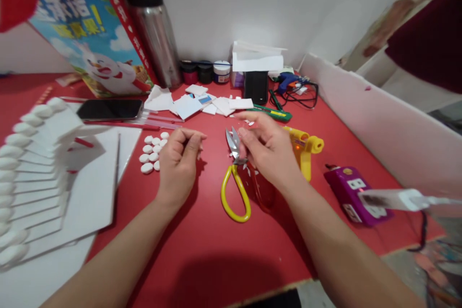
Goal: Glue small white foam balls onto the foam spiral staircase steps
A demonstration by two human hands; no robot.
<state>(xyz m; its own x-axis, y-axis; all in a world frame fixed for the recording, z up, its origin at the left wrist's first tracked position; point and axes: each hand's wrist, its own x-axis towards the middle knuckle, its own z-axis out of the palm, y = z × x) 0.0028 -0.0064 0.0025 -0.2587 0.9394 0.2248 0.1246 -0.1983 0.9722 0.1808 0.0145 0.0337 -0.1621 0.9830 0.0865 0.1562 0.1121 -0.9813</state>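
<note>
My left hand (180,159) is closed above the red table, its thumb and fingers pressed together. Small pale bits show at its fingertips, too small to name. Several round white discs (147,158) lie beside and partly behind it. My right hand (269,147) hovers over a pair of scissors (231,168), its thumb and index finger apart and nothing visible between them. The scissors' blades are slightly parted, with one yellow handle loop and one red loop in the hand's shadow. Behind my right hand sits a yellow glue gun (306,151), partly covered.
A white stepped model (39,178) edged with discs stands left. Behind are a phone (110,109), a steel flask (153,29), a printed box (94,43), white offcuts (187,106) and a green cutter (272,113). A purple power block (355,192) sits right, near a white partition (382,110).
</note>
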